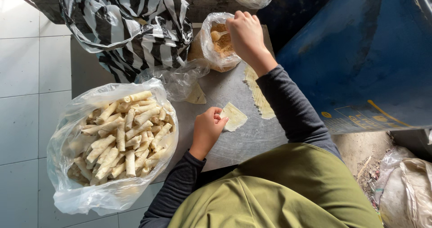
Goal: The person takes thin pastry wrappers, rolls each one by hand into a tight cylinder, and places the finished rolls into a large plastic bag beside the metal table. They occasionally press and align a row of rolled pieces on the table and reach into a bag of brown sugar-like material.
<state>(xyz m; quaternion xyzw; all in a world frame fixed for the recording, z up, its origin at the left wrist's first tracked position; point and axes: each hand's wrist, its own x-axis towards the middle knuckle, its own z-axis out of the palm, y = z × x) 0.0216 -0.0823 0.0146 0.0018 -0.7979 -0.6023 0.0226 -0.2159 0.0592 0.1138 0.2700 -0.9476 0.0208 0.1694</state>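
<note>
L hand (208, 128) rests on the grey worktop (243, 142), its grip pinching the near corner of 1 pale square pastry wrapper (234, 116) that lies flat just right of the fingertips. R hand (245, 32) is reached out to the far edge, grip closed around the handle of 1 spoon (218, 34) dipped in the brown filling (222, 43) inside 1 small clear bag (215, 46). Between the 2 hands, nearer the R forearm, a fanned row of spare wrappers (257, 93) on the worktop; too overlapped to count. Left of the L hand, 1 big clear bag (72, 183) full of finished rolls (123, 138), dozens, too many to count. Beyond it, left of the R hand, 1 black-and-white striped bag (130, 25). 1 crumpled clear bag (180, 79) lies just past the L hand. Right of both arms, a blue drum (360, 57).
</note>
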